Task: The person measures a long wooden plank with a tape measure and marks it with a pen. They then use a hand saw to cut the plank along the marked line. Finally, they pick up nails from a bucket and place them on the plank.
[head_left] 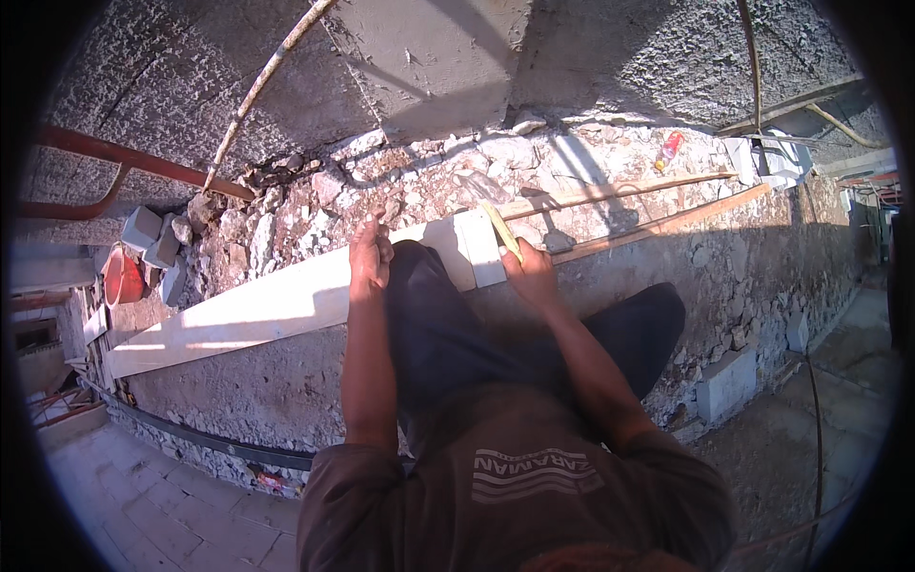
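Note:
A long pale board (238, 310) runs from the far left to the middle, lying along the top of the rough wall under my knee. At its right end is a white rectangular piece (484, 250). My right hand (530, 276) is closed on a thin yellow strip (501, 229), which slants up across the white piece's right edge; its exact kind is unclear. My left hand (370, 255) is raised over the board's far edge with its fingers curled in. Whatever may be inside those fingers is hidden.
Two wooden battens (667, 224) extend right from the board. Broken stone (329, 186) lies beyond it, with a red bottle (671, 148). At left are grey blocks (143, 229), a red bucket (124, 276) and a red metal bar (143, 162). A bent rod (257, 91) rises behind.

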{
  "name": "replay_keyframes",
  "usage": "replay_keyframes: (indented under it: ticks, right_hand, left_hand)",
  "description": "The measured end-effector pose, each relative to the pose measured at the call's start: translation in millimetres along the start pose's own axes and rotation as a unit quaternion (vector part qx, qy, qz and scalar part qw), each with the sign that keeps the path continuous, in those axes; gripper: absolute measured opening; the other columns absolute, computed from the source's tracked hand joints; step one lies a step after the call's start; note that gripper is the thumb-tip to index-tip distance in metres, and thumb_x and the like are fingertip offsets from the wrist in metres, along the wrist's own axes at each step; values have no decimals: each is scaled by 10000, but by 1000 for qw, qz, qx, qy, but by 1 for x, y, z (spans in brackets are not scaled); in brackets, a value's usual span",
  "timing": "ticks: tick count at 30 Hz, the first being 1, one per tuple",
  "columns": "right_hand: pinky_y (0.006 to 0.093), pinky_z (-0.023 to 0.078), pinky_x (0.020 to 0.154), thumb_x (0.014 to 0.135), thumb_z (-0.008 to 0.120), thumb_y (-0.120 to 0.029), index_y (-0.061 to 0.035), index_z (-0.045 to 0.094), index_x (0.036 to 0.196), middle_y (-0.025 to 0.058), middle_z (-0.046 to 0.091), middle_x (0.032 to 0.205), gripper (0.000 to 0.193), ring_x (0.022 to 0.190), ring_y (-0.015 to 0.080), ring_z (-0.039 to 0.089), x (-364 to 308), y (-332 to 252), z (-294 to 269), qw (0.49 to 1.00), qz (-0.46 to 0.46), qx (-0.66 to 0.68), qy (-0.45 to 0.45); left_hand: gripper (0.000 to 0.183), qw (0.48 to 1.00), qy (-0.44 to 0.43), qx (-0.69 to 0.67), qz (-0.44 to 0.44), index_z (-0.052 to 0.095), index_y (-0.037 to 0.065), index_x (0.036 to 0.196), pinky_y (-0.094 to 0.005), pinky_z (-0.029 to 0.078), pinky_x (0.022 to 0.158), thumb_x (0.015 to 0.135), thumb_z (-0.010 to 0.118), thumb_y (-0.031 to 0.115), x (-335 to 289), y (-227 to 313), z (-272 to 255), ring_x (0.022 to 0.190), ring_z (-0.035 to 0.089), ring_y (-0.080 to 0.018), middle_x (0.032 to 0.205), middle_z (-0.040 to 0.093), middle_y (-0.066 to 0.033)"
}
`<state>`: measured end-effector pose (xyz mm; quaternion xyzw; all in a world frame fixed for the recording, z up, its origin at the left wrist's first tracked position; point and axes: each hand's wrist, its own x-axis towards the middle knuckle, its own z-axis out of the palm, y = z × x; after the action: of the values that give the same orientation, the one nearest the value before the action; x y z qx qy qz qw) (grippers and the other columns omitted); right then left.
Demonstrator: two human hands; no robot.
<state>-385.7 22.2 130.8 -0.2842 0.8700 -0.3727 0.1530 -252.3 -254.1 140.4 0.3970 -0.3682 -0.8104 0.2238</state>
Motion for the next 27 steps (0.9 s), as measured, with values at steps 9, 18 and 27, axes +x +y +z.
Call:
replay_keyframes:
  ticks: [9, 18, 27]
  right_hand:
    - [490, 513, 712, 971, 548, -310, 22, 571, 1006, 277, 648, 876, 335, 845, 438, 654, 3, 26, 20, 999, 29, -28, -14]
    - [501, 487, 694, 969, 565, -324, -2, 572, 950, 219, 642, 796, 323, 779, 429, 640, -2, 1, 6, 966, -104, 209, 107]
    - [539, 488, 772, 959, 541, -409, 1, 603, 1035, 298, 640, 895, 422, 890, 484, 627, -8, 43, 28, 995, 56, -30, -81]
  left_hand:
    - [310, 982, -52, -178, -28, 534, 80, 1199, -287, 394, 512, 1008, 396, 282, -58, -4, -11, 596, 505, -150, 809, 545, -33]
    - [290, 991, -41, -124, -31, 517, 71, 1226, -299, 428, 593, 1040, 393, 256, -69, -30, 11, 676, 527, -155, 840, 532, -31]
    - [215, 990, -81, -105, -58, 526, 99, 1191, -331, 543, 688, 1066, 385, 202, -86, -47, 42, 781, 662, -207, 867, 593, -31]
